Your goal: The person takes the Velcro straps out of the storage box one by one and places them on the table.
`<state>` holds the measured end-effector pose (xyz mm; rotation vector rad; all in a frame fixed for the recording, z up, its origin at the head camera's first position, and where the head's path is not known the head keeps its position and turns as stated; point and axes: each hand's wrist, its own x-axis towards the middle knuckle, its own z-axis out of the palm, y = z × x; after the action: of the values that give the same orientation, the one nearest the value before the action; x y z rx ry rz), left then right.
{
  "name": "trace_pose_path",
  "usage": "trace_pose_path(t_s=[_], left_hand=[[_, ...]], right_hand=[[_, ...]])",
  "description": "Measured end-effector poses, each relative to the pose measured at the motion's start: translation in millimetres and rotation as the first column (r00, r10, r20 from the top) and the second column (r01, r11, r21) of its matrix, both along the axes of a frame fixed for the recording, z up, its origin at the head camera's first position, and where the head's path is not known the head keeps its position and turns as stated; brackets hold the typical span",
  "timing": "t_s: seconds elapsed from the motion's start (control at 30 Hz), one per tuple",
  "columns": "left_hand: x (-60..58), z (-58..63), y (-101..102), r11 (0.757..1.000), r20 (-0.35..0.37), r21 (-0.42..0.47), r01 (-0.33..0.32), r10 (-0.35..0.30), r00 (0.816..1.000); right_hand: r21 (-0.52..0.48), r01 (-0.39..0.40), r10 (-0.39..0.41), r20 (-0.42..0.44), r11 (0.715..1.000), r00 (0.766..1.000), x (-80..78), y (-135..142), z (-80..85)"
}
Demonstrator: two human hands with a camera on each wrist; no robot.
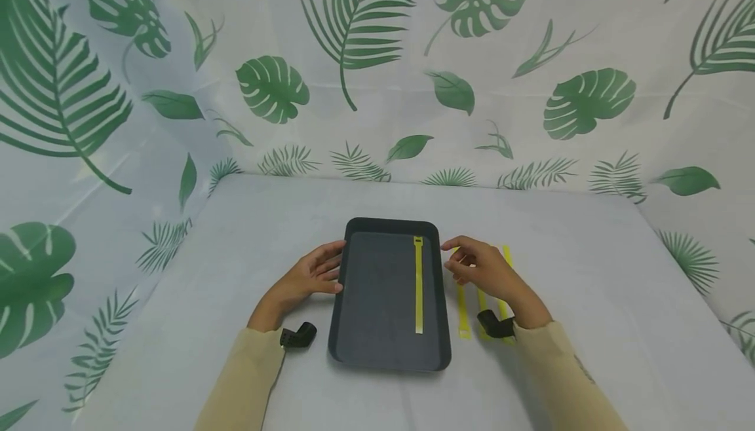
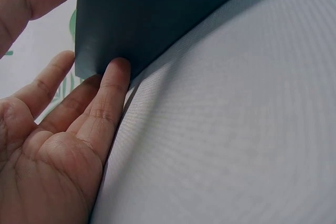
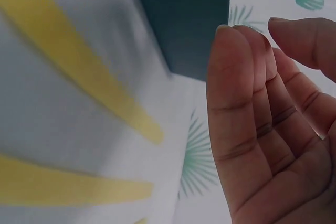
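A dark grey rectangular tray [image 1: 377,300] lies on the white table between the hands. Inside it, along the right part, one yellow strap [image 1: 419,287] with a slotted head lies lengthwise. My left hand [image 1: 307,275] rests against the tray's left wall; in the left wrist view its extended fingers touch the dark wall [image 2: 152,14]. Just off the right wall is my right hand [image 1: 483,270], fingers loosely bent and holding nothing. Beneath and beside it, several more yellow straps [image 1: 463,316] lie on the table, partly hidden by the hand and wrist.
White cloth [image 1: 283,215] covers the table. Behind and at both sides stands a white curtain [image 1: 377,130] printed with green leaves. Each wrist carries a small black camera, such as the left one [image 1: 301,335].
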<state>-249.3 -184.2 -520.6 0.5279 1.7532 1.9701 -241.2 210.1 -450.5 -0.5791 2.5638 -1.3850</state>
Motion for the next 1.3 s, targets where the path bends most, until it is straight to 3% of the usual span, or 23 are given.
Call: trace_pose_path(t_s=[0.23,0.57,0.77,1.03,1.3], left_hand=[[-0.3,0.6,0.9,1.0,0.0,0.005,-0.001,0.001,1.0],[-0.8,1.8,0.3,1.0,0.021,0.006,-0.01,0.009,1.0],[-2.0,0.7,0.2,1.0,0.019,0.014,0.001,-0.001,1.0],[-4.0,-3.0,0.6,1.0,0.027,0.013,0.002,-0.002,1.0],[-4.1,-2.6,-1.1,1.0,0.028,0.03,0.004,-0.005,1.0]], right_hand=[[0.06,-0.109,0.112,-0.064,0.992,0.992,-7.9,-11.2,4.7],[0.183,-0.261,0.289,-0.147,0.948,0.946,-23.3,-36.7,9.0],[0.229,-0.369,0.395,-0.078,0.901,0.915,-32.4,-45.8,10.9],[0.276,-0.5,0.513,0.026,0.821,0.858,-47.2,-52.0,6.6],[0.346,-0.5,0.521,0.034,0.794,0.853,-59.0,-61.2,4.8]])
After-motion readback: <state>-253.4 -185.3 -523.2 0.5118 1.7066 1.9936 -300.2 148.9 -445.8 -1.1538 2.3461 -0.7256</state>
